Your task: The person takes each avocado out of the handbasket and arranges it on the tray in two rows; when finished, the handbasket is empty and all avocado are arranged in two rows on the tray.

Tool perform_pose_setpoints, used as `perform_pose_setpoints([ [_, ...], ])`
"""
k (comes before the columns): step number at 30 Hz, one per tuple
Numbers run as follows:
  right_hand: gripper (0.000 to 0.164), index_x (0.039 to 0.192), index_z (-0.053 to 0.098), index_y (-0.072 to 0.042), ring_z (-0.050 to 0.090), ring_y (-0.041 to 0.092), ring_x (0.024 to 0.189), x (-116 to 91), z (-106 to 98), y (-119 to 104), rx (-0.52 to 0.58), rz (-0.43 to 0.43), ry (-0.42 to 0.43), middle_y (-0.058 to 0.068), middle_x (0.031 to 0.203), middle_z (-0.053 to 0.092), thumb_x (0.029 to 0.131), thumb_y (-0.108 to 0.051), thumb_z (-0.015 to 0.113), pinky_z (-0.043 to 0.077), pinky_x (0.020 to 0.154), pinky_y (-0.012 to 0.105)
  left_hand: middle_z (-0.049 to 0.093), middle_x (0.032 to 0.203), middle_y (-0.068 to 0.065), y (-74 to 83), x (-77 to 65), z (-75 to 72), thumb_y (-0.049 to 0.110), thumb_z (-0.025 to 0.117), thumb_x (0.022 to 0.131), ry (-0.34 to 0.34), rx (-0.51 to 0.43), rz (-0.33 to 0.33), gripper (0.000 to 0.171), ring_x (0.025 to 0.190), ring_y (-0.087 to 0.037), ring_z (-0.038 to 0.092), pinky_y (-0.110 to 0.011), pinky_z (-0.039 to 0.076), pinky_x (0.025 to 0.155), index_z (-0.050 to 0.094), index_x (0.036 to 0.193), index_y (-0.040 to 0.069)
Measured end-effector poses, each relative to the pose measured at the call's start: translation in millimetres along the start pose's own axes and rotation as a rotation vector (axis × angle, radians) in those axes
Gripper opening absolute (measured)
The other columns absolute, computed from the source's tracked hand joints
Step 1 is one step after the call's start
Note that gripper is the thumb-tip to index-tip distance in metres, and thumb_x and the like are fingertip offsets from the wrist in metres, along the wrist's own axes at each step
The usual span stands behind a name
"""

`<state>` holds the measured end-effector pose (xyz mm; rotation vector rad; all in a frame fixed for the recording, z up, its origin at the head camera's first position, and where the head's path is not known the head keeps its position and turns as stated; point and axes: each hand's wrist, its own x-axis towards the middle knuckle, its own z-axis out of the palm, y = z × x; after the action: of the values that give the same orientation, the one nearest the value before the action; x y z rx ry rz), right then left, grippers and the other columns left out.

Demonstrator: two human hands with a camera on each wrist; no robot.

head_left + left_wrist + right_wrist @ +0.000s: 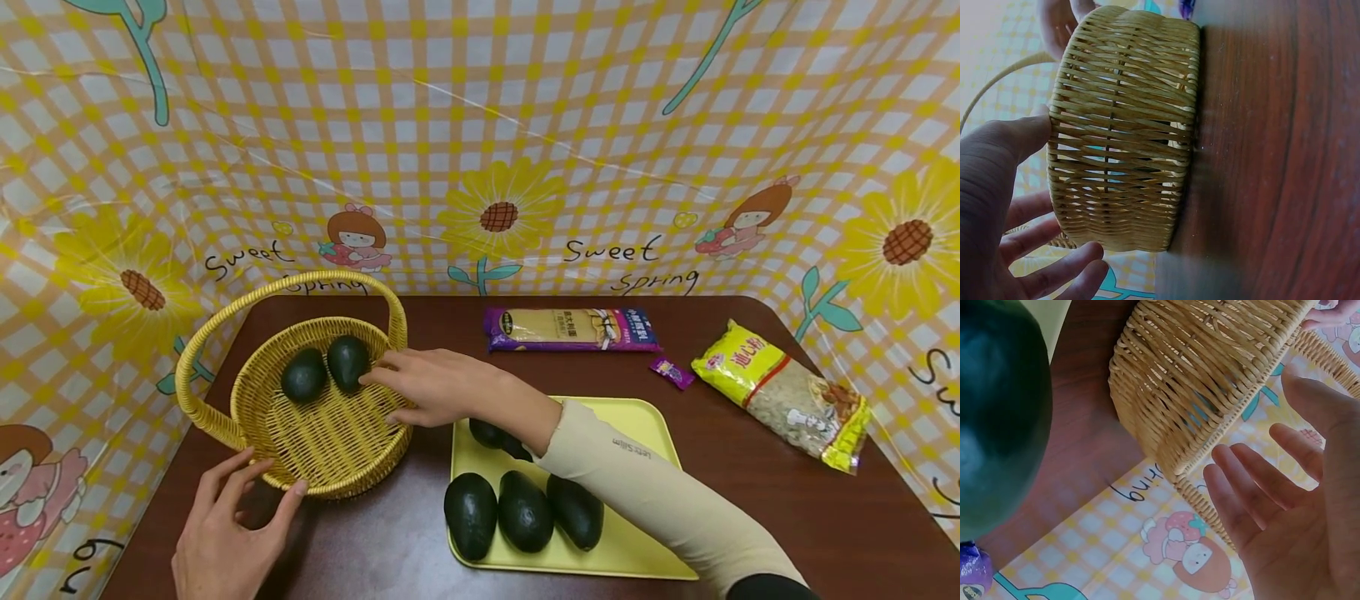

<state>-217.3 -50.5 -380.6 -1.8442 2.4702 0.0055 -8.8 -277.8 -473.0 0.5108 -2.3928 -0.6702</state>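
Sleeve (675, 493) lettered "LetsSlim" over avocados (525, 511)

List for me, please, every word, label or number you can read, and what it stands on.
"Sweet Spring": cloth, repeated
"PASTA": purple pack
"意大利面": purple pack
"通心粉": yellow bag
"LetsSlim", as best I can tell: sleeve
Too small or blurred to read: wrapper label, remaining print on pack and bag.

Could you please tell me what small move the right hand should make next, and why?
I'd probably move the right hand to the tray for another avocado: that hand is empty near the basket, two avocados lie inside, and more lie on the tray.
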Motion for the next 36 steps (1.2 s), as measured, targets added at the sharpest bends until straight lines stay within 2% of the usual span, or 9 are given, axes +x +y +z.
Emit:
perform_pose_setpoints([
  [7, 0.06, 0.16, 0.051, -0.017, 0.061, 0.021, 0.134, 8.4, 2.7, 2.3, 0.043, 0.006, 0.001, 0.007, 0.152, 0.057, 0.109, -0.044, 0.065, 0.058, 0.1, 0.036, 0.068, 0.136, -0.002, 0.0, 0.1, 0.7, 0.035, 0.098, 0.08, 0.004, 0.005, 0.02, 0.044, 0.08, -0.027, 0.074, -0.028, 0.055, 0.058, 0.082, 0.116, 0.015],
  [14, 0.06, 0.16, 0.051, -0.018, 0.064, 0.019, 0.127, 19.6, 3.2, -0.1, 0.035, 0.028, -0.009, 0.006, 0.151, 0.057, 0.109, -0.046, 0.064, 0.06, 0.092, 0.035, 0.068, 0.135, -0.002, 0.1, -0.1, 0.4, 0.036, 0.097, 0.08, -0.008, 0.006, 0.012, 0.044, 0.08, -0.028, 0.074, -0.029, 0.055, 0.057, 0.082, 0.116, 0.015],
  [24, 0.064, 0.163, 0.047, -0.019, 0.063, 0.023, 0.132, 34.4, 8.0, 1.5, 0.019, 0.081, -0.037, 0.009, 0.157, 0.053, 0.109, -0.047, 0.064, 0.061, 0.09, 0.035, 0.068, 0.135, -0.001, 0.0, 0.4, 1.2, 0.037, 0.097, 0.081, -0.01, 0.004, 0.011, 0.044, 0.077, -0.025, 0.073, -0.028, 0.057, 0.06, 0.082, 0.116, 0.015],
  [26, 0.064, 0.163, 0.047, -0.018, 0.064, 0.022, 0.129, 37.4, 9.2, 1.8, 0.016, 0.094, -0.031, 0.009, 0.156, 0.053, 0.108, -0.047, 0.065, 0.061, 0.087, 0.035, 0.068, 0.135, 0.0, -0.1, 0.6, 1.2, 0.037, 0.097, 0.081, -0.008, 0.003, 0.011, 0.044, 0.077, -0.025, 0.073, -0.027, 0.056, 0.06, 0.082, 0.115, 0.016],
  [31, 0.064, 0.163, 0.046, -0.018, 0.07, 0.018, 0.11, 45.4, 12.4, 1.3, 0.011, 0.121, -0.009, 0.011, 0.155, 0.053, 0.108, -0.045, 0.065, 0.059, 0.075, 0.03, 0.068, 0.135, 0.001, -1.2, 1.0, 1.5, 0.037, 0.097, 0.08, -0.002, 0.0, 0.012, 0.043, 0.077, -0.024, 0.073, -0.025, 0.056, 0.06, 0.082, 0.115, 0.017],
  [36, 0.067, 0.165, 0.043, -0.016, 0.072, 0.019, 0.11, 52.3, 15.7, 0.3, -0.007, 0.14, -0.006, 0.015, 0.159, 0.05, 0.108, -0.045, 0.065, 0.061, 0.079, 0.03, 0.068, 0.135, 0.001, -2.6, 1.2, 2.0, 0.036, 0.098, 0.079, 0.005, 0.001, 0.021, 0.044, 0.076, -0.024, 0.072, -0.024, 0.055, 0.06, 0.082, 0.115, 0.016],
])
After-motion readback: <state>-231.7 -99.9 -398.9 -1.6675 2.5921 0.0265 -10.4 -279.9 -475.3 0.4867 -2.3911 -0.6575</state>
